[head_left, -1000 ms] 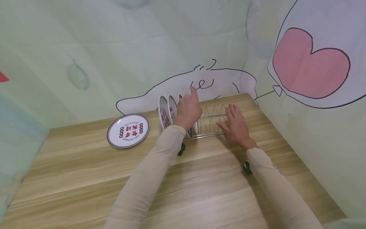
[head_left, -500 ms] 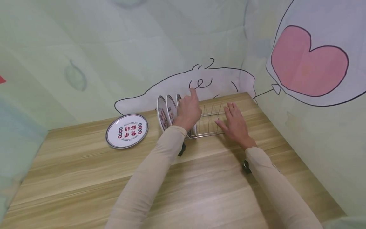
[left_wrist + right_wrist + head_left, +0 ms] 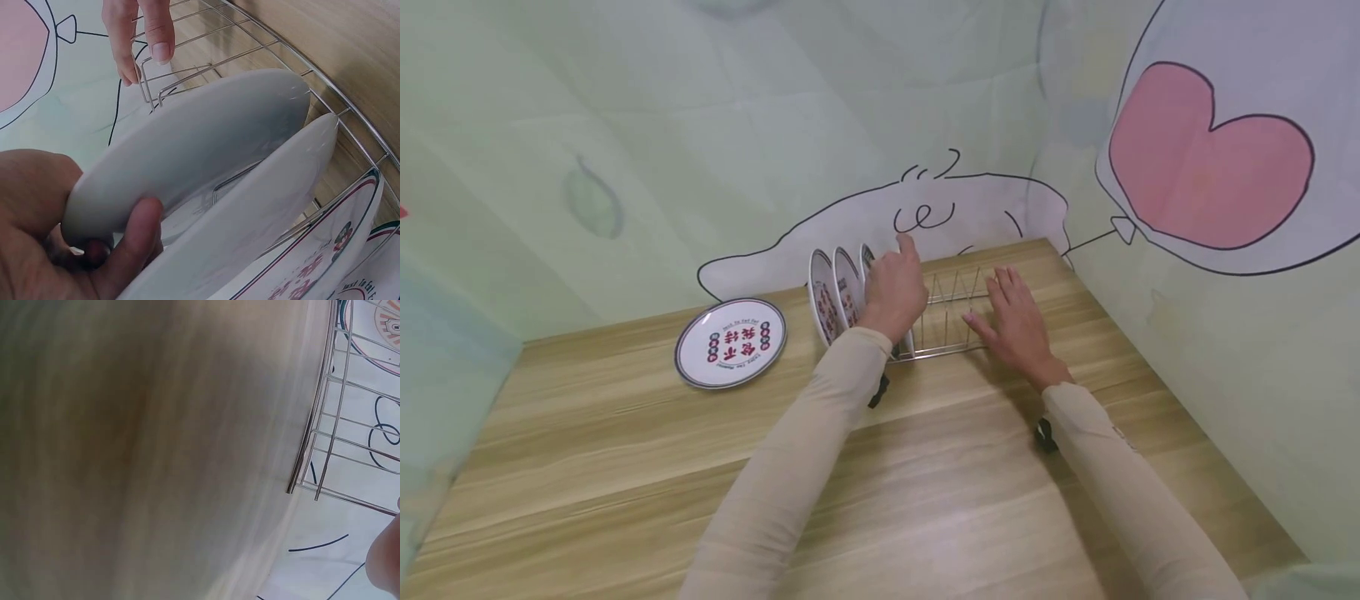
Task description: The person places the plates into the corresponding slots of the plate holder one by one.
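In the left wrist view my left hand (image 3: 37,231) pinches the edge of a white plate (image 3: 187,150) between thumb and fingers. That plate stands on edge in a wire dish rack (image 3: 947,352), largely covered by the hand in the head view. Beside it another white plate (image 3: 250,206) leans the same way, and printed plates (image 3: 824,300) stand further left. My right hand (image 3: 1021,329) lies at the rack's right end, fingers extended and thumb apart, with fingertips right at the end wires. Only a fingertip (image 3: 384,559) of it shows in the right wrist view.
A white plate with a blue rim and red lettering (image 3: 730,342) lies flat on the wooden table (image 3: 625,450), left of the rack. Printed cloth walls (image 3: 775,150) close off the back and right sides. The rack's right-hand slots hold no plates.
The head view has shifted slightly, so the scene sits a little further left and up. Both hands and the plates keep their places at the rack.
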{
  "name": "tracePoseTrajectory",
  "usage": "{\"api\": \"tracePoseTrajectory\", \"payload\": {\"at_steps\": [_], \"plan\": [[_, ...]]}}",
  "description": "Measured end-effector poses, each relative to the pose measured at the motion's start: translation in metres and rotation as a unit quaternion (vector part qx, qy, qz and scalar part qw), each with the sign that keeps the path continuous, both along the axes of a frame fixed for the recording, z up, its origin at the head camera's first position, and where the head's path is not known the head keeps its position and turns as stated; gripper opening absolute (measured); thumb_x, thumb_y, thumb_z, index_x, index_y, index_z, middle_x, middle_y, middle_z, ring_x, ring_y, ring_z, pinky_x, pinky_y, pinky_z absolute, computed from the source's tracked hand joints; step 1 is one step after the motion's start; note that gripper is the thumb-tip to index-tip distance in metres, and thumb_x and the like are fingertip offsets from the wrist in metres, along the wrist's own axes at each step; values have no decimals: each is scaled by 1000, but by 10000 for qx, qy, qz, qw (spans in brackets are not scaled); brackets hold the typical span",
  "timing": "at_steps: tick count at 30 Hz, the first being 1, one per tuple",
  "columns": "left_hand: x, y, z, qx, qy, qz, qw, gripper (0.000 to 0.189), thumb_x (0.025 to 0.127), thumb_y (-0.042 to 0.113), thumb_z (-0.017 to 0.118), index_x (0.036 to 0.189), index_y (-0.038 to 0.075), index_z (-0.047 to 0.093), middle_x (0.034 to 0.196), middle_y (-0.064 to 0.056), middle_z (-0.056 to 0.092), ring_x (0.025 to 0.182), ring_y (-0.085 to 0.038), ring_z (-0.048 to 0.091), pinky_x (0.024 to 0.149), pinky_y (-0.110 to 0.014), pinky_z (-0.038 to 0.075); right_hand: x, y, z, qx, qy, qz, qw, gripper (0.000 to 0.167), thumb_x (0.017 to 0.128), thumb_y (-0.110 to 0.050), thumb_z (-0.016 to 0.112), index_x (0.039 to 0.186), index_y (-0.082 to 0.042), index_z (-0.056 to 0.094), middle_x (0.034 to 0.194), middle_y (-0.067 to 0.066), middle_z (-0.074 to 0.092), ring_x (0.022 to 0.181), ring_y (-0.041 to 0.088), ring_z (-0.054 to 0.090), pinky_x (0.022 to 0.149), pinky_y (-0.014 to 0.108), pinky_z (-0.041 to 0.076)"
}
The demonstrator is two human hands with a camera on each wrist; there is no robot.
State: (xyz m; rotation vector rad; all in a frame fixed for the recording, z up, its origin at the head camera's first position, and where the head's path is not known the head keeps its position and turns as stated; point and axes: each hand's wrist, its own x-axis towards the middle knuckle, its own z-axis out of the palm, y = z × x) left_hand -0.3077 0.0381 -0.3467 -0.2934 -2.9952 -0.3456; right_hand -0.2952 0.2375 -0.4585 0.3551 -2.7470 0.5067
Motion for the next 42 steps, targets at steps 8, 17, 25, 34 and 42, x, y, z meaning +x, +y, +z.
{"api": "tracePoseTrajectory", "payload": {"at_steps": [8,17,25,34,42], "plan": [[2,-6,0,-163,-172,89,9997,71,90,0,51,154,-4,19,69,-5,58,49,-12,46,38,-19,34,-2,-4,-2,23,26,68,10000,74,99,-42,57,149,8,35,162,27,24,152,44,16,126,53,13],[5,-6,2,-151,-204,139,9996,68,91,-1,50,153,-4,21,77,-10,63,56,-18,59,42,-21,44,-3,-4,-2,37,-53,87,9999,75,99,-42,56,149,8,34,162,27,22,152,44,16,126,53,13],[6,-7,4,-381,-98,-51,9992,69,92,0,49,155,-5,19,78,-9,62,54,-15,54,41,-20,41,-6,-1,-3,87,-110,63,9999,75,99,-43,56,149,8,34,162,27,23,152,44,16,126,53,13],[12,-2,9,-257,-30,-143,9996,68,94,1,48,156,1,20,68,-5,59,52,-16,53,40,-21,42,-6,4,-3,94,-156,24,9998,76,99,-44,55,150,8,32,163,26,21,153,42,13,126,52,12],[33,-15,25,770,518,-210,9955,53,93,8,53,143,3,39,59,-3,51,45,-14,43,35,-21,33,-3,5,-5,114,-227,10,9997,77,99,-43,55,152,7,30,163,26,20,153,42,13,126,52,12]]}}
